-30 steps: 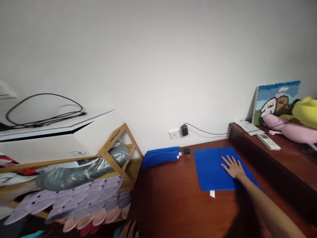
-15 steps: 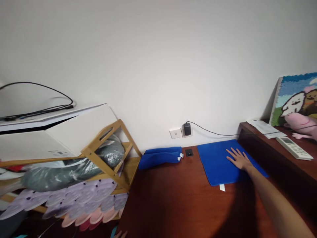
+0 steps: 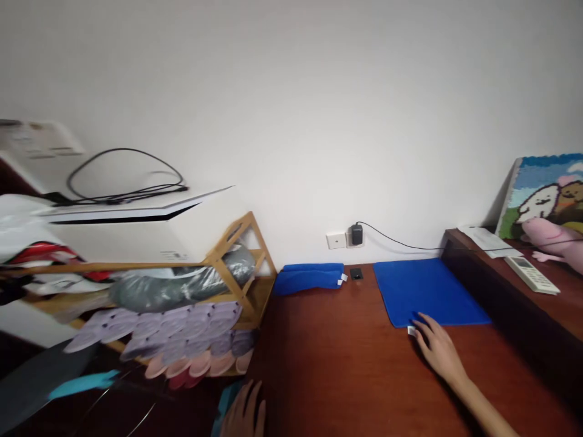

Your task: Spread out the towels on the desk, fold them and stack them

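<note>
From the middle of the view, a wooden rack (image 3: 230,285) stood at eight o'clock. Near half past six, the left hand (image 3: 243,413) lay at the tabletop's (image 3: 328,364) edge, its fingers loose, straight and parted. A folded blue bundle (image 3: 307,279) sat toward half past five. Between three and four o'clock, a flat blue cloth (image 3: 430,291) lay spread; at four, the right hand (image 3: 439,355) reached its near edge beside a white tag (image 3: 411,331), fingers released and slightly bent. A pale remote control (image 3: 532,274) rested just past three.
</note>
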A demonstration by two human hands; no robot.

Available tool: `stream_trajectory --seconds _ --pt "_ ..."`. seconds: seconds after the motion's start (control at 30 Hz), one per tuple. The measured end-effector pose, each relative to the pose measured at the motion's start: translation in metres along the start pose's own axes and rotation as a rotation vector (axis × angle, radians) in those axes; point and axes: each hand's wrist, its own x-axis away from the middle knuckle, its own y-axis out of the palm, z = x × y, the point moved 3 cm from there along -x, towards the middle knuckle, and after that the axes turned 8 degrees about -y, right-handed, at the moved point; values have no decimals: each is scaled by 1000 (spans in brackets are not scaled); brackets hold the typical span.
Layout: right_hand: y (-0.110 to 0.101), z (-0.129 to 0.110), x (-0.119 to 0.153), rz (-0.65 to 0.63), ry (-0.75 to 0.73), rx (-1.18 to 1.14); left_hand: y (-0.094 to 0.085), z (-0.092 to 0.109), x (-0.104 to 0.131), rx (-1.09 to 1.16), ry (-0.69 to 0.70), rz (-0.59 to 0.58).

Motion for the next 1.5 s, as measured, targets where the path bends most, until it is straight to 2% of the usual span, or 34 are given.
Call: stream_trajectory --seconds 0.07,0.13,0.2,0.27,0.37,0.43,0.5,0.6,0.77,0.9,1.03,1.17,1.27,1.37,1.43,1.5 --pt "2 -46 4 5 -102 -133 -10 16 2 -42 9 16" --pt "4 -96 -13 -38 -217 -218 -18 26 3 -71 21 40" --pt "7 -144 -47 -106 -280 -230 -23 31 4 -83 37 54" --pt "13 -183 -90 -159 -264 -196 -25 32 6 -75 39 56" --pt "26 -221 -151 -179 -191 -143 -25 31 9 -53 17 41" --pt "35 -235 -178 -175 -136 -103 -23 30 11 -43 7 26" --pt "45 -243 -193 -164 -64 -47 -22 29 14 -41 -7 15" --pt "57 -249 -201 -145 18 31 -18 28 17 -44 -32 5" --pt "70 -256 -211 -143 64 109 -7 23 21 -61 -62 -17" --pt "74 -263 -224 -122 75 134 6 13 23 -59 -53 -7" --pt "66 -269 -232 -109 44 117 12 9 25 -39 -33 7" --pt "35 -279 -240 -61 -27 81 3 16 26 -38 -79 -13" --pt "-14 -298 -244 17 -119 57 -6 23 24 -42 -97 -28" --pt "-91 -324 -237 178 -285 7 -12 28 20 -47 -90 -23" --pt "-153 -341 -222 314 -420 -34 -16 30 16 -53 -79 -6" --pt "-211 -352 -201 390 -524 -44 -23 33 12 -54 -52 22"
